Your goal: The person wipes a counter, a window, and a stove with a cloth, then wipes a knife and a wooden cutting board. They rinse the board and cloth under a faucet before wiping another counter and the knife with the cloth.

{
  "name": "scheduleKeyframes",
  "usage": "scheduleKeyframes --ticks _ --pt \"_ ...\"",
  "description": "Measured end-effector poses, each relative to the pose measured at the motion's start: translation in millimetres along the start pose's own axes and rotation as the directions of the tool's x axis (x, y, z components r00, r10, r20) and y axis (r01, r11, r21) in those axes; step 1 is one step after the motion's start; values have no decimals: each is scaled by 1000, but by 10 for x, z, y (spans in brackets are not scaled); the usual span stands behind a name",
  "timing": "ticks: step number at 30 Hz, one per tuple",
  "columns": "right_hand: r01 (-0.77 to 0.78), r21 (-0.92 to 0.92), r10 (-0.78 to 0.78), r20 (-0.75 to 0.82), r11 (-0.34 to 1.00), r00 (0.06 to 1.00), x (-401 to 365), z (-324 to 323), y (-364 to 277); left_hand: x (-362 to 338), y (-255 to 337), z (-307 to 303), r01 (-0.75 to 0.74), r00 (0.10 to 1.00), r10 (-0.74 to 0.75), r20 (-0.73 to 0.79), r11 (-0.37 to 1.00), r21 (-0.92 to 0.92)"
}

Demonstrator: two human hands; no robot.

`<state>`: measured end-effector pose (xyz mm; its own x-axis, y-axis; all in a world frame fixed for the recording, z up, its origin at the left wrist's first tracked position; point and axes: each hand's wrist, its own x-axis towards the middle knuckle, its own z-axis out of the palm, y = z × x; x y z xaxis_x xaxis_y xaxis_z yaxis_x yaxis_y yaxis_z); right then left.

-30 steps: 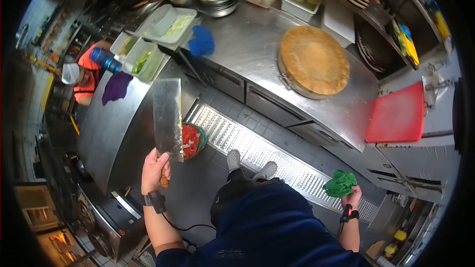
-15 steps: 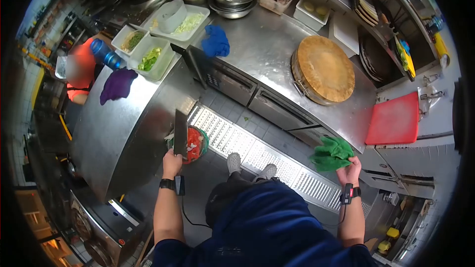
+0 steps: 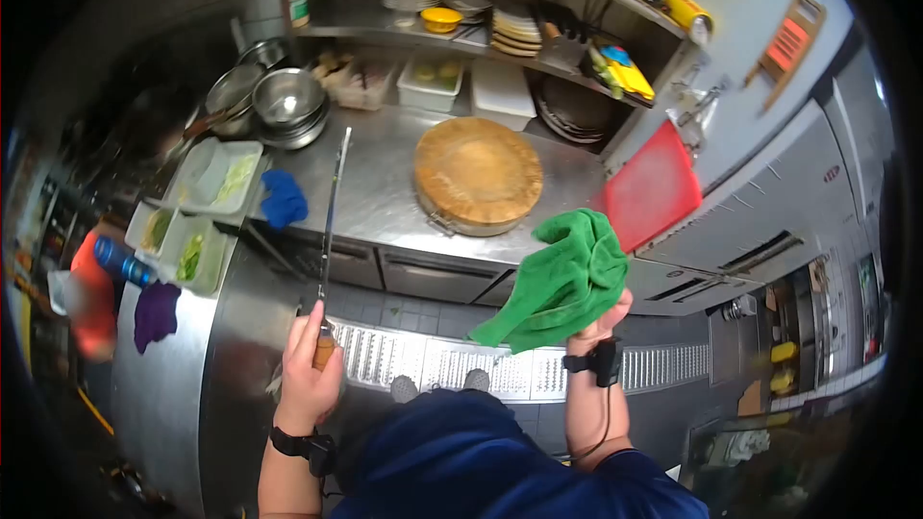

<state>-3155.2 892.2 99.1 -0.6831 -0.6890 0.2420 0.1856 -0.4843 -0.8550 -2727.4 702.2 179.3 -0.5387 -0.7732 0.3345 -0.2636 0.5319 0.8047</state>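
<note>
My left hand [image 3: 306, 375] is closed round the wooden handle of a cleaver [image 3: 333, 216]. Its blade points up and away from me, seen nearly edge-on, with small bits stuck along it. A green cloth [image 3: 567, 279] hangs from my right hand [image 3: 601, 317], whose fingers are partly hidden behind the folds. Beyond the cloth, a round wooden chopping block [image 3: 478, 173] sits on the steel counter [image 3: 370, 187]. Both hands are in the air in front of that counter, apart from each other.
To the left stand tubs of cut greens [image 3: 192, 255], a blue cloth [image 3: 284, 198] and a purple cloth [image 3: 156, 315]. Metal bowls [image 3: 288, 101] are stacked at the back. A red board [image 3: 654, 187] leans at the right. Metal grating [image 3: 481, 365] runs along the floor. Another person [image 3: 91, 298] is at far left.
My view has turned right and up toward the counter. The cleaver has risen from beside a basket with red contents and now points upward. The green cloth is raised and hangs more spread out.
</note>
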Motion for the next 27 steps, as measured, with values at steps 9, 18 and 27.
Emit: scheduleKeyframes --ticks 9,18,27 --pt "-50 234 58 -30 971 998 108 905 -236 607 571 653 -495 864 489 121 868 27" --pt "-179 640 241 -10 747 970 195 1551 -215 918 1057 1423 -691 716 590 372 674 261" --pt "-186 690 254 3 699 967 417 1072 96 861 956 1352 -622 736 458 498 748 232"
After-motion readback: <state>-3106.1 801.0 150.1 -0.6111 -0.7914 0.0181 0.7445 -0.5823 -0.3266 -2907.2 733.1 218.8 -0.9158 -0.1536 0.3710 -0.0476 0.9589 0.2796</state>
